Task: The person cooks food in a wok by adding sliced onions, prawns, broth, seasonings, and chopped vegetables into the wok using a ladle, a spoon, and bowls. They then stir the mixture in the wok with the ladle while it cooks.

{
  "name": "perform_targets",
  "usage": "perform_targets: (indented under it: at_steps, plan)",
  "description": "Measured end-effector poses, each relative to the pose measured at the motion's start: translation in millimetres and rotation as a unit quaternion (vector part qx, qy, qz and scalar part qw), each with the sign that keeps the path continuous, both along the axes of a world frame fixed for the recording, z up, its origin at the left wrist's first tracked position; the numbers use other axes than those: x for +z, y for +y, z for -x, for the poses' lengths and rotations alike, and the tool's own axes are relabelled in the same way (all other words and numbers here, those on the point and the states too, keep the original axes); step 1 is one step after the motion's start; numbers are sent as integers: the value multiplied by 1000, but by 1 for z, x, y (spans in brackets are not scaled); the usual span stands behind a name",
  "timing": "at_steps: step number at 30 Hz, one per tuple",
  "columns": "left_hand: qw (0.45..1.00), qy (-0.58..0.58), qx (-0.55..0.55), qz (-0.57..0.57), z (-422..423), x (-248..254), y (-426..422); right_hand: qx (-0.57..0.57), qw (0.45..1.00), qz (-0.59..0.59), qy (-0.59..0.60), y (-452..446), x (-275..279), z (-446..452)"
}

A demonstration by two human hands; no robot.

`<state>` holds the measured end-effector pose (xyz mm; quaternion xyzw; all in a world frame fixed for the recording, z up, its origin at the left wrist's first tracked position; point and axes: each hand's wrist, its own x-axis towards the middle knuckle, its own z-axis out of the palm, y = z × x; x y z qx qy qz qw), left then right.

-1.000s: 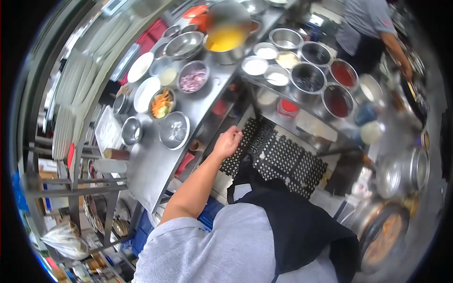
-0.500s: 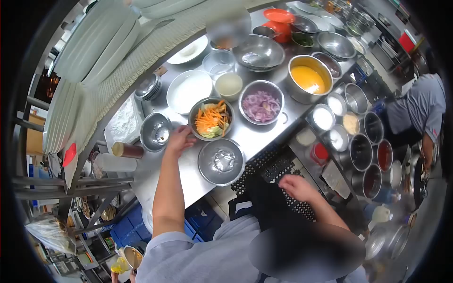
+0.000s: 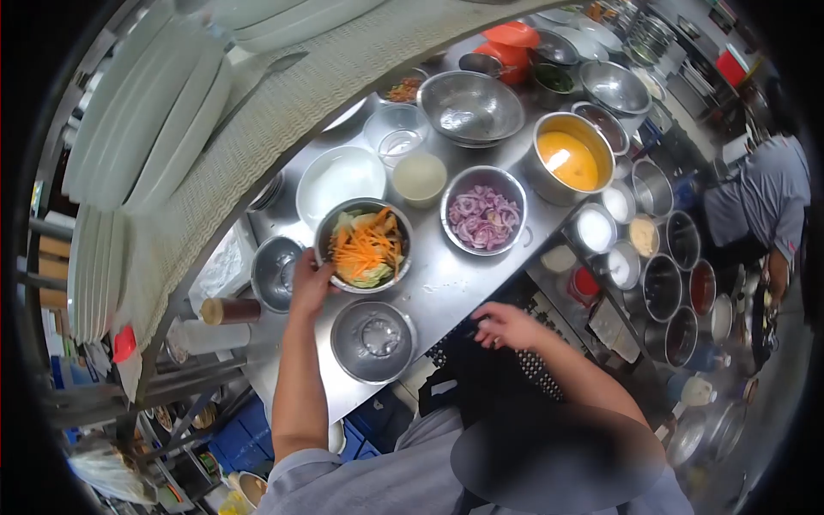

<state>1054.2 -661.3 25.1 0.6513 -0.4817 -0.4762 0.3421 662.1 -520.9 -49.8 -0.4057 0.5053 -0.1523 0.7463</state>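
My left hand (image 3: 312, 281) grips the near-left rim of a metal bowl (image 3: 406, 273) filled with shredded carrot and leafy greens (image 3: 367, 247). Just below it sits an empty metal bowl (image 3: 374, 342); another small metal bowl (image 3: 273, 273) is left of my wrist. My right hand (image 3: 505, 328) hangs in front of the counter's edge with loosely curled fingers, touching no bowl. To the right of the carrot bowl stands a bowl of sliced red onion (image 3: 484, 210). A white plate (image 3: 342, 187) lies behind the carrot bowl.
Further right are a pot of yellow liquid (image 3: 570, 156) and a large metal bowl (image 3: 470, 105). Stacked plates (image 3: 146, 112) stand on the shelf at the left. Several metal containers (image 3: 661, 287) fill a lower rack. Another person (image 3: 755, 193) stands at the far right.
My left hand has taken hold of the carrot bowl, which has shifted slightly left. My right hand has moved a little left. Earlier, the view was turned more to the right.
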Motion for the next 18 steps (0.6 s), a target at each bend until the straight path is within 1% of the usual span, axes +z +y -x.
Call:
perform_targets:
  at_steps: [1,2,3,5,6,8,10,11,12,14,15,16,17,18]
  plan:
    - [1000,-14,-1,2,-2,7,-1,-54,998,9,34,11,-8,25]
    - [1000,-27,-5,7,-1,15,-4,-109,994,11,25,27,-11,51]
    - [999,-38,-21,11,2,25,-6,-149,987,12,59,47,-8,77]
    - [995,-67,-70,13,18,49,-9,-256,963,7,89,103,-11,129]
    - [991,-84,-105,10,31,58,-11,-305,944,6,125,139,-13,154]
    - [949,-198,-231,79,45,50,-27,-419,885,-9,201,236,-12,192]
    - [940,-101,-326,4,110,75,-22,-556,791,-39,252,344,-7,207]
    - [929,-73,-363,27,154,86,-11,-608,732,-79,298,394,8,200]
    - [915,-43,-398,47,196,88,2,-676,669,-93,293,445,15,187]
    - [890,23,-455,13,256,66,19,-763,553,-137,306,558,7,148]
    - [846,9,-532,30,290,61,25,-746,501,-150,413,614,-8,119]
    - [829,-9,-560,18,327,55,47,-714,448,-170,510,668,-31,83]
    - [809,-27,-587,8,364,50,69,-669,395,-195,599,701,-46,46]
    - [788,-45,-614,-1,400,45,91,-675,334,-251,608,714,-44,11]
